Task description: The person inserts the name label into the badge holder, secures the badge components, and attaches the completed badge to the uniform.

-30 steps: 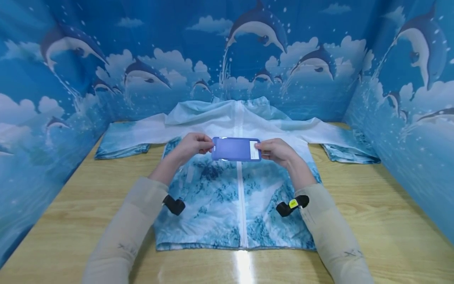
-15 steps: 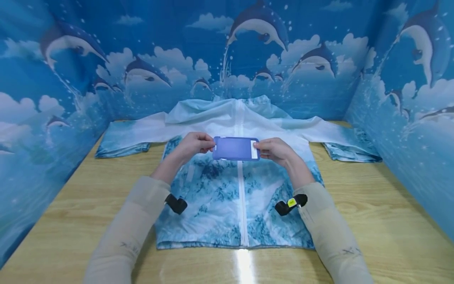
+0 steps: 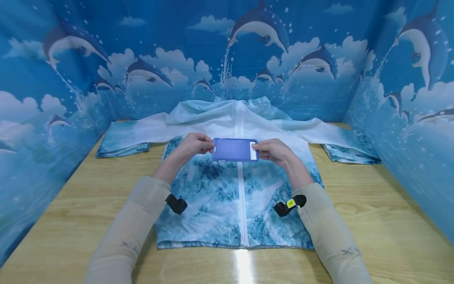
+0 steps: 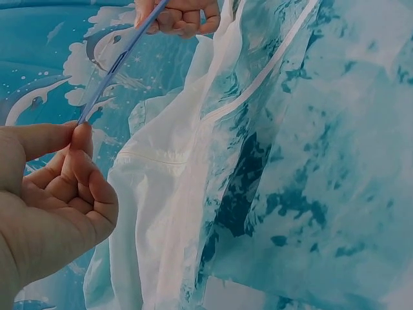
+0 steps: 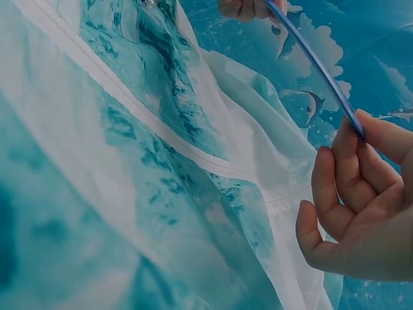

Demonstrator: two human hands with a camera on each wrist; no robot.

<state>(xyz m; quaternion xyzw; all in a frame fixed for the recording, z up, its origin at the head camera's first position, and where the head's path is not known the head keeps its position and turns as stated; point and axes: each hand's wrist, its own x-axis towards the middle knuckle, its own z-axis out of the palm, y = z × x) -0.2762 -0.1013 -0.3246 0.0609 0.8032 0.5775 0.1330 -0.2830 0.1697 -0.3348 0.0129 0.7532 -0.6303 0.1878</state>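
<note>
Both hands hold a thin purple phone case (image 3: 232, 150) level over a jacket, one at each short end. At its left end, my left hand (image 3: 193, 146) pinches it between thumb and forefinger, the other fingers curled in the left wrist view. My right hand (image 3: 278, 150) pinches the opposite end, beside a white rectangular patch. Seen nearly edge-on in the right wrist view, the phone case (image 5: 322, 71) looks slightly bowed. Below lies a blue-and-white zip jacket (image 3: 205, 205), front up, hood at the far side and sleeves spread out.
The jacket lies on a wooden table (image 3: 372, 221). Its left sleeve end (image 3: 120, 150) and right sleeve end (image 3: 354, 154) are folded over near the sides. A dolphin-print curtain (image 3: 198, 39) stands around the back and both sides.
Both hands keep their pinch on the phone case and stay in nearly the same place. The case tilts very slightly. The jacket has not moved.
</note>
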